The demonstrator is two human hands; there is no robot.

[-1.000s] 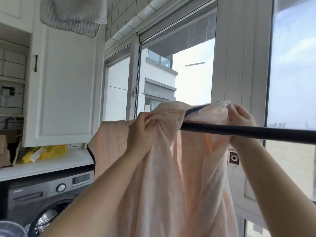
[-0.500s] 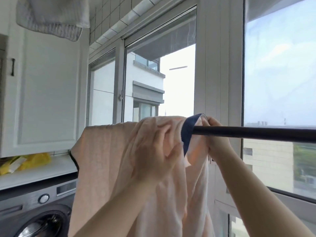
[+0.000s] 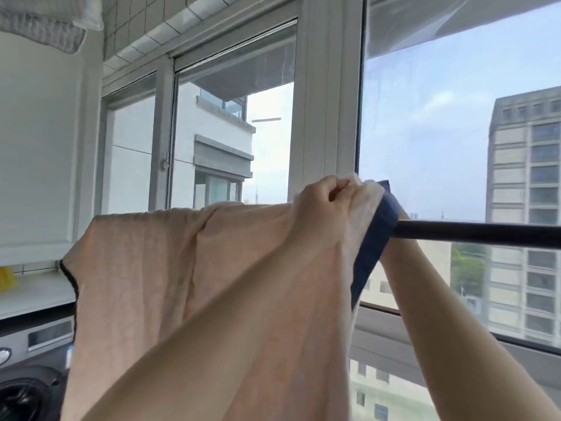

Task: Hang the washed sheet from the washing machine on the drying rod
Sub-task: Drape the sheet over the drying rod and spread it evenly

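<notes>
Glazed balcony window [image 3: 329, 117], white-framed, spans the background. Through its panes show a grey tower block [image 3: 525, 208] at right and a white building [image 3: 212, 132] at centre.

Peach sheet [image 3: 182, 284], with a navy border [image 3: 378, 238] along its right-hand edge, hangs draped over the drying rod. Its top fold runs roughly level from the left corner to the border, and the cloth falls past the bottom of the view.

White cupboard [image 3: 39, 147] occupies the left wall above a white table [image 3: 30, 294].

Grey front-loading washing machine [image 3: 33, 347] stands beneath the table at lower left, partly hidden by the sheet. Any marking on its control panel [image 3: 48, 334] is too blurred to read.

Black drying rod [image 3: 479, 233] emerges from under the navy border and runs to the right edge of the view.

Left hand [image 3: 329, 202] is raised at the top of the sheet beside the border, fingers curled tight into a fist that bunches the peach cloth over the rod.

Right hand [image 3: 402, 214] reaches up behind the navy border at the rod. Only a sliver of it shows, so the state of its fingers cannot be told.

Grey-white knitted cloth [image 3: 45, 28] hangs at the upper left corner.

Yellow object [image 3: 4, 281] lies on the table at the left edge.
</notes>
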